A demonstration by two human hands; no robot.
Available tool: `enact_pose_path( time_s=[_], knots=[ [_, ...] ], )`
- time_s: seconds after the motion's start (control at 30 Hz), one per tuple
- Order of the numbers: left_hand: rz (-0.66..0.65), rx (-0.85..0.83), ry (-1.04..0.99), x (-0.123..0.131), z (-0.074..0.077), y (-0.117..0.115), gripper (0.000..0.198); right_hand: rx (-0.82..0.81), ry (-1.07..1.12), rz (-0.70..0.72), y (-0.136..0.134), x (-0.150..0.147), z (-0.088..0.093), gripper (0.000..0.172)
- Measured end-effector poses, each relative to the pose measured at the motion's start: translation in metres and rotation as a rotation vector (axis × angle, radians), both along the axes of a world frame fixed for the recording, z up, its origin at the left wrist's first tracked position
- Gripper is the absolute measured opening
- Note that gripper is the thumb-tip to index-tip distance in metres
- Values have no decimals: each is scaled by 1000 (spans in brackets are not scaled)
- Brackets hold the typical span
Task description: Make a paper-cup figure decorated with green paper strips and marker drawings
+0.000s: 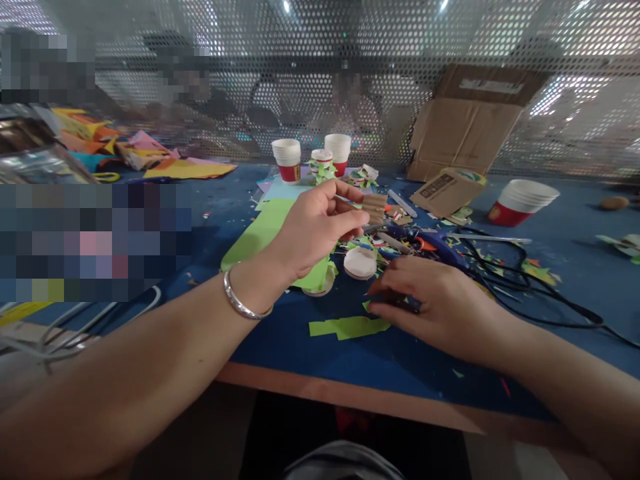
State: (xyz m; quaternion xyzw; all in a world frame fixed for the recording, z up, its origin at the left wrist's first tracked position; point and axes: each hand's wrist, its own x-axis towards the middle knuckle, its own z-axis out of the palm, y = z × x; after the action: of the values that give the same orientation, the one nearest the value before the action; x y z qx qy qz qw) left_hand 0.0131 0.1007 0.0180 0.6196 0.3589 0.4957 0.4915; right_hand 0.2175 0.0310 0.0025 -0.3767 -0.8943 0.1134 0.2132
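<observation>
My left hand, with a silver bangle at its wrist, is raised above the table. Its thumb and fingers pinch a small piece of corrugated cardboard. Lower and to the right, my right hand rests close to the tabletop with fingers curled in. Its thumb and forefinger close at the right end of a green paper strip that lies flat. A cut white cup base sits between the hands. Under my left hand lie green paper sheets, partly covering another round white piece.
Stacked paper cups stand at the back, with another stack at right. A cardboard box leans on the perforated metal screen. Paper scraps, blue-handled scissors and a black cable lie rightward. Coloured papers lie left.
</observation>
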Motion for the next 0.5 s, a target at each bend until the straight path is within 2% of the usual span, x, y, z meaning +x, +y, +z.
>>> enact_pose_path(
  time_s=[0.2,0.5],
  knots=[
    [-22,-17,-4,3,0,-1,18,-138,-131,92,-6,-10,1,17],
    [-44,-7,8,4,-1,-4,21,-324,-163,73,-5,-19,4,10]
  ],
)
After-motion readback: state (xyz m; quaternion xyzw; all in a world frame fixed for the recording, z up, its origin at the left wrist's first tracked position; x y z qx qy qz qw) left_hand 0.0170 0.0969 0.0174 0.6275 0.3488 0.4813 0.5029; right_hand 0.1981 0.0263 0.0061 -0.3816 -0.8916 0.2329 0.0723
